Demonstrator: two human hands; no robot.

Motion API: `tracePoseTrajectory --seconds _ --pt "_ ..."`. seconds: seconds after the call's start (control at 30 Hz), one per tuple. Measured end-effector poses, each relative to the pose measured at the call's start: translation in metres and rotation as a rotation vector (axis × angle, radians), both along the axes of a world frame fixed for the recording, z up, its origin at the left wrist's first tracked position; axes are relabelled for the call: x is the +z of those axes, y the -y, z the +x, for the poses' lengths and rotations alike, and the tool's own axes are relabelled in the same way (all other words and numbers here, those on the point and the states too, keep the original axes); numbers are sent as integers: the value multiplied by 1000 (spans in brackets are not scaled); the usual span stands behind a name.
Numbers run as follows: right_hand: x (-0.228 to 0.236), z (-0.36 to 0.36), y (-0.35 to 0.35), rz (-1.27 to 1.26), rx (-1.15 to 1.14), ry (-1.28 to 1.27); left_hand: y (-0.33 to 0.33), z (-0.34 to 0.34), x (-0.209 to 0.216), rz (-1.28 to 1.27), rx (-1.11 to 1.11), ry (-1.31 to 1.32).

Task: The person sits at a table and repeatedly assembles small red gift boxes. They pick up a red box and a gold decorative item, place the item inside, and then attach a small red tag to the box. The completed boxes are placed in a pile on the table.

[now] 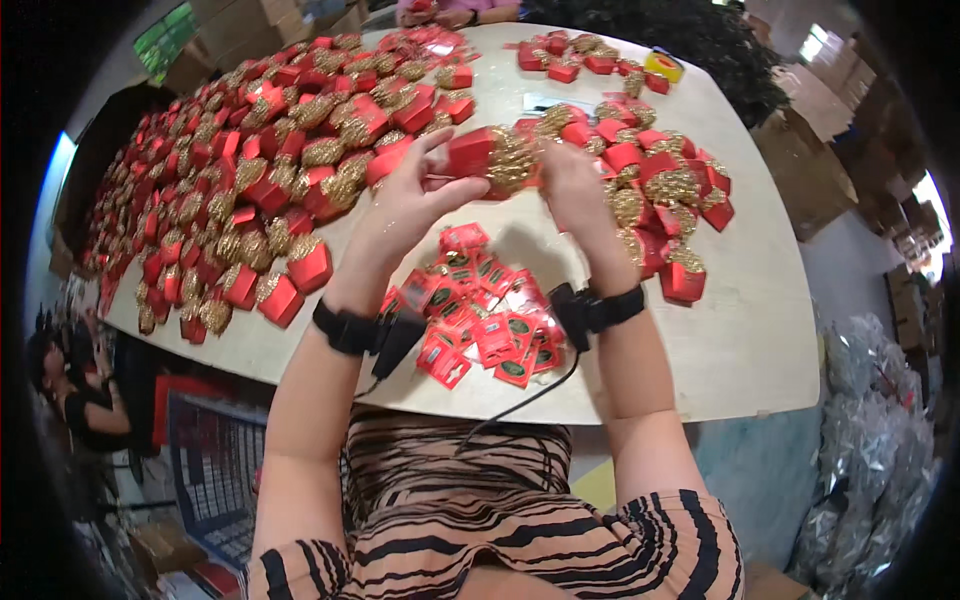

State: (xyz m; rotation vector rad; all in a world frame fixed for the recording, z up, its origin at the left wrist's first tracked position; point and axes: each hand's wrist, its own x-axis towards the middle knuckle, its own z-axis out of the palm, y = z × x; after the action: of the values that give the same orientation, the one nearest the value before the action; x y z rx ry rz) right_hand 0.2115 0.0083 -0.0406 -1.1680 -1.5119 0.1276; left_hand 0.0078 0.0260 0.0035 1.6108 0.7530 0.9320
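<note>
Left hand (pixel 408 205) pinching 1 red, faceted, box-shaped ornament with a glittery gold top (pixel 475 154) by its red end, thumb nearside, fingers farside. Right hand (pixel 575 185) up at the gold end, fingers bent and blurred; can't tell if it's pinching or just touching. Ornament is on its side, gold end pointing right, held up just beyond the pile of flat red cards with dark oval prints (pixel 495 335). Using that card pile as reference, big to small:
- Cream table with a curved edge (pixel 740 340): under the card pile, spreading out all around it.
- Large heap of matching red-and-gold ornaments (pixel 320 152): left of the card pile and beyond it.
- Smaller red-and-gold cluster (pixel 672 186): right of the card pile and beyond it.
- Small far group of red-and-gold ornaments (pixel 565 72): well beyond the card pile.
- 2 black wrist straps, left (pixel 345 328) and right (pixel 615 310): 1 on each side of the card pile.
- Small yellow object (pixel 664 66): well beyond the card pile, to the right; too small to identify.
</note>
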Motion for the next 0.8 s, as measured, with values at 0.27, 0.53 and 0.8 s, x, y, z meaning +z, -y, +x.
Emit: tracePoseTrajectory --seconds 0.27,0.53,0.8 --pt "7 78 19 -280 -831 431 -37 -4 -59 293 -143 -1017" --pt "30 33 24 -199 -381 286 -50 4 -82 334 -95 -916" --pt "13 -1 14 -348 179 24 -29 -29 -43 -437 -73 -8"
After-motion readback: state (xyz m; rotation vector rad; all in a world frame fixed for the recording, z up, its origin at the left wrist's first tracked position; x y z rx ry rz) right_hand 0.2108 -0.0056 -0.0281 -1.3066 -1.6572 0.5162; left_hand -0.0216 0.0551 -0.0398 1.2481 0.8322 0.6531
